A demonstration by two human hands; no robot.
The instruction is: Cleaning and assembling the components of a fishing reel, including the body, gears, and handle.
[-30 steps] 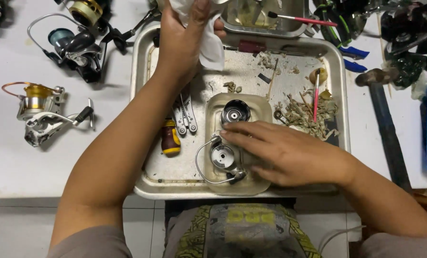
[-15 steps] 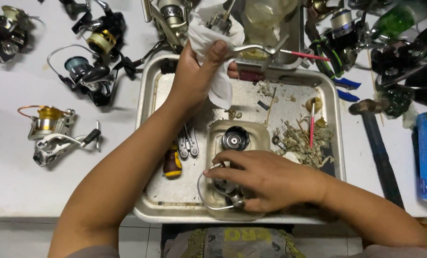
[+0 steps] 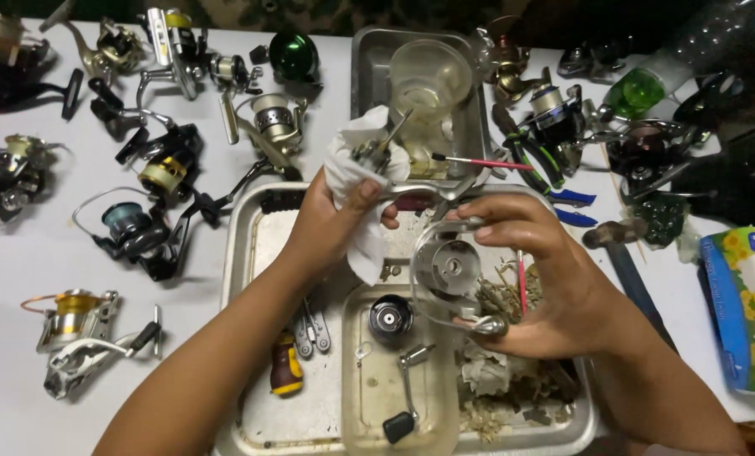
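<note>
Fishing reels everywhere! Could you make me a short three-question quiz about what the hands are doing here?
1. True or false: the left hand grips a white cloth.
2. What does the right hand hold? A) a hammer B) a reel rotor with its bail wire C) pliers
3. Fill in: the black spool lies in a small ___ set inside the metal tray.

Key: 1 true; 2 B, the rotor; 3 dish.
</note>
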